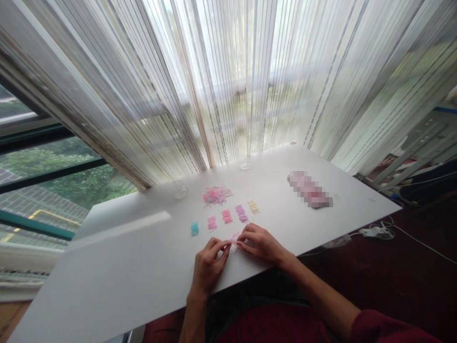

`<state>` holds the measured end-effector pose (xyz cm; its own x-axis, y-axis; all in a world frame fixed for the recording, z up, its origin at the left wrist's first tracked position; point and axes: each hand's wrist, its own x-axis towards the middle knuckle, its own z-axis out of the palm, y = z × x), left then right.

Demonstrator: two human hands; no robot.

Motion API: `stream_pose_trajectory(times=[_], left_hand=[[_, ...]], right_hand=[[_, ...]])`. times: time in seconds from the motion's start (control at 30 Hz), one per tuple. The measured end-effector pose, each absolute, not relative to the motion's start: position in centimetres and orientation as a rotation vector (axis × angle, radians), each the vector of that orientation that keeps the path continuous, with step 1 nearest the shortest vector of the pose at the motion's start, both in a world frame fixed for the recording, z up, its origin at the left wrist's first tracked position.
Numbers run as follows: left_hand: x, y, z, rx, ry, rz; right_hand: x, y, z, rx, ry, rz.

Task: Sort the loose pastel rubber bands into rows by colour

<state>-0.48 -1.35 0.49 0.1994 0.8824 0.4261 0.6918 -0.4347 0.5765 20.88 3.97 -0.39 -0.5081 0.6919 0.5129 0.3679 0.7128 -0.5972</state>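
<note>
Close to the front edge of the white table [143, 267], my left hand [210, 262] and my right hand [259, 242] meet over some thin pale-pink strips [233, 240]. Thumb and fingertips of each hand pinch the strips from opposite sides; their exact kind is too small to make out. Just beyond my hands lies a row of small, neat bundles: a teal bundle [194, 228], a pink bundle [212, 222], a coral bundle [227, 216], a purple bundle [241, 213] and a pale-yellow bundle [253, 206]. A loose, tangled pile of mostly pink strips [216, 195] sits behind them.
A clear cup-like container [179, 189] stands at the back left, and a small clear dish [245, 166] near the curtain [228, 95]. To the right lies a blurred pink object [310, 189]. Cables and a white power strip [374, 232] are beyond the table's right side.
</note>
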Motion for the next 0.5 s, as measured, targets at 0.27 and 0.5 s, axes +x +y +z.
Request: stream_pose_trajectory(times=[0.27, 0.5], left_hand=[[-0.48, -1.31, 0.59, 2.190, 1.501, 1.108], [-0.57, -1.26, 0.41, 2.162, 1.473, 1.149]], right_hand=[[20.97, 3.78, -0.11, -0.779, -2.120, 0.573], [20.92, 3.87, -0.41, -0.774, -2.108, 0.551]])
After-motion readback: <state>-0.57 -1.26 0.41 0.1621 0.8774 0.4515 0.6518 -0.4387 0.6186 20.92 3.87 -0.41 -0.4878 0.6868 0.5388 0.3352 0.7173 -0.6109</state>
